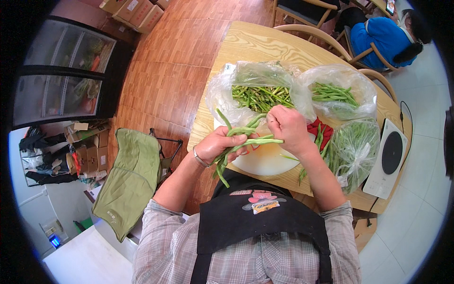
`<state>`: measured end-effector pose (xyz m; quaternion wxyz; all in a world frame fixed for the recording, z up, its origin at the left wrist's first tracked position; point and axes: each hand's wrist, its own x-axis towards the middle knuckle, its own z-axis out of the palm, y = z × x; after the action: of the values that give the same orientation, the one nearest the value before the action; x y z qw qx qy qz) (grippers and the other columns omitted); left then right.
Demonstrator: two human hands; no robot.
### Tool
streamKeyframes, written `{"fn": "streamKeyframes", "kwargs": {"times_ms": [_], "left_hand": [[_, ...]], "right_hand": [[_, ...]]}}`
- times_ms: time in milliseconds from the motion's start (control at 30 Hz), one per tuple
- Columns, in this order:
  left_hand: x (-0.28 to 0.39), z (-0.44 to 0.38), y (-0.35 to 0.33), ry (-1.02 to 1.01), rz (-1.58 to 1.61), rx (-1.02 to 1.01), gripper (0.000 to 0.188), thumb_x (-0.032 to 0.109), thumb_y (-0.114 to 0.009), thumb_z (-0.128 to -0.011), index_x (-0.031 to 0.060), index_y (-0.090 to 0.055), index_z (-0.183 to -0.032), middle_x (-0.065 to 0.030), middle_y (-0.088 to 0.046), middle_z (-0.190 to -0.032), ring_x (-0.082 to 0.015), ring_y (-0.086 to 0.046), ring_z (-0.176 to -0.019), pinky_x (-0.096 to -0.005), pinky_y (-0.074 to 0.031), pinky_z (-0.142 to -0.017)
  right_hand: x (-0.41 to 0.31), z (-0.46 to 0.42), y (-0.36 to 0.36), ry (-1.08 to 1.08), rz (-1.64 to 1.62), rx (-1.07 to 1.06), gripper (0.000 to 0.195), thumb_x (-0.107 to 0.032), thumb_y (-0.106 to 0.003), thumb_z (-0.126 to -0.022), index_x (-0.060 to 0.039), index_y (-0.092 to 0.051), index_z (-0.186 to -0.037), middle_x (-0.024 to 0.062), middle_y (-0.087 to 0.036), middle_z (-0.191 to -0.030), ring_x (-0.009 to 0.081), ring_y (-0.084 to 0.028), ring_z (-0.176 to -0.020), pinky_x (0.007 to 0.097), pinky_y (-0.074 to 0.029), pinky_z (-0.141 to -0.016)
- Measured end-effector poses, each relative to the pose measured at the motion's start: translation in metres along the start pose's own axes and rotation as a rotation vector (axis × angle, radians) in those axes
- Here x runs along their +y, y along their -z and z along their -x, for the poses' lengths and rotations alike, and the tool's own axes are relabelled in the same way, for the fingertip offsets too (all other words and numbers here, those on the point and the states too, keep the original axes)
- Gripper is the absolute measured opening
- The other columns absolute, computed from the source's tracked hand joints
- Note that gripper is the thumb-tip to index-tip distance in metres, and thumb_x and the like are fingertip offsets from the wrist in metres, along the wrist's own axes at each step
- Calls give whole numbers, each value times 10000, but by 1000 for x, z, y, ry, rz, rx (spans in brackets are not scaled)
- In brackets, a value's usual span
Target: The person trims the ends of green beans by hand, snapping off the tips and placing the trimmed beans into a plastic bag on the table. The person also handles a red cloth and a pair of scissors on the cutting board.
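My left hand grips a bunch of long green beans, which stick out on both sides of the fist. Close against their right-hand ends is my right hand, fingers curled in; whether a bean is pinched inside is hidden. Beneath both hands lies a round white cutting board on the wooden table. Red loops, like scissor handles, show partly behind the beans. Just beyond, an open clear plastic bag holds many cut green stem pieces.
A second open bag contains green beans. To the right are a tied bag of greens, red cloth and a white induction cooker. A green folding chair stands left; a seated person in blue is beyond the table.
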<state>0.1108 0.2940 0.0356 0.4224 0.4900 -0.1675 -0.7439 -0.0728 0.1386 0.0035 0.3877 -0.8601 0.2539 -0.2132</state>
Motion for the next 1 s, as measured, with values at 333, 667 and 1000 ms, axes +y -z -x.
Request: {"fn": "streamKeyframes", "kwargs": {"times_ms": [333, 667, 1000], "left_hand": [[-2, -1, 1, 6, 243, 33, 310, 203, -577, -979, -8, -589, -1205, -59, -589, -673, -123, -526, -465, -237, -415, -444], [7, -16, 2, 30, 130, -91, 237, 226, -591, -986, 22, -604, -1107, -82, -646, -756, -145, -603, -562, -262, -486, -522], [6, -34, -5, -291, 493, 64, 229, 133, -597, -962, -35, -567, -1115, -151, -641, -993, -286, -663, -968, -463, -549, -919]], "right_hand": [[36, -12, -1, -650, -944, -33, 260, -266, -594, -986, -42, -655, -867, -1, -583, -746, 56, -490, -594, 216, -358, -493], [26, -15, -11, -474, -1047, -397, 175, -185, -600, -970, -23, -668, -971, 13, -653, -805, 100, -601, -726, 250, -491, -676], [-1, 39, -13, -595, -876, -88, 183, -182, -580, -979, -16, -657, -986, 11, -606, -788, 82, -555, -675, 226, -466, -620]]}}
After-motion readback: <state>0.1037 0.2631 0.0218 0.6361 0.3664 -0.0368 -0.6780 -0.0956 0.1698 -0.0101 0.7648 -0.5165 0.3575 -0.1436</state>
